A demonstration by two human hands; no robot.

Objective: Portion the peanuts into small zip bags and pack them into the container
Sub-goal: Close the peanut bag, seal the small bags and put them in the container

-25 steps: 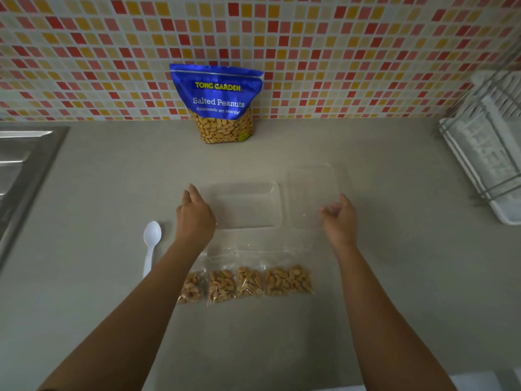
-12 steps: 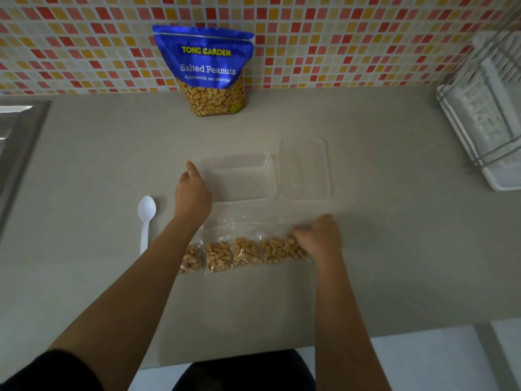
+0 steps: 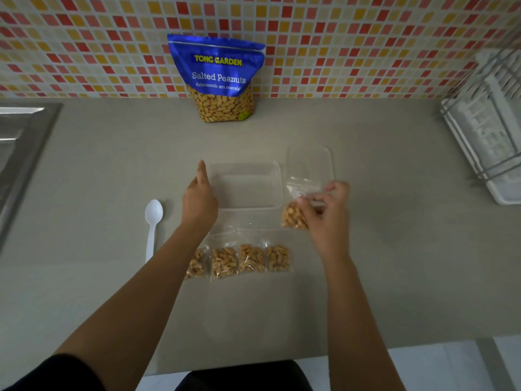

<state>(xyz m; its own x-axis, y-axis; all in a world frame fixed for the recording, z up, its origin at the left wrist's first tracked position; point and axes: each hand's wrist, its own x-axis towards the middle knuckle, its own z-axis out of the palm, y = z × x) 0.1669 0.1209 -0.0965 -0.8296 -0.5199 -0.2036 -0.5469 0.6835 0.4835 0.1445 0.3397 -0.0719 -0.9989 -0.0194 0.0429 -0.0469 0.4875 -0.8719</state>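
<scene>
My right hand [image 3: 327, 210] pinches a small zip bag of peanuts [image 3: 294, 214] by its clear top and holds it just right of the clear container [image 3: 277, 190]. My left hand [image 3: 198, 196] rests against the container's left side, fingers straight. Several filled zip bags [image 3: 245, 259] lie in a row on the counter in front of the container; my left forearm covers part of the leftmost one. The clear lid [image 3: 310, 162] lies behind the lifted bag. The blue Salted Peanuts pouch [image 3: 218, 77] stands against the tiled wall.
A white plastic spoon [image 3: 152, 224] lies left of my left hand. A steel sink [image 3: 19, 153] is at the far left, a white dish rack [image 3: 490, 136] at the far right. The counter's front edge runs below my arms.
My right hand went from the lid down to the row of bags, took the rightmost one and lifted it up beside the container. My left hand stayed at the container.
</scene>
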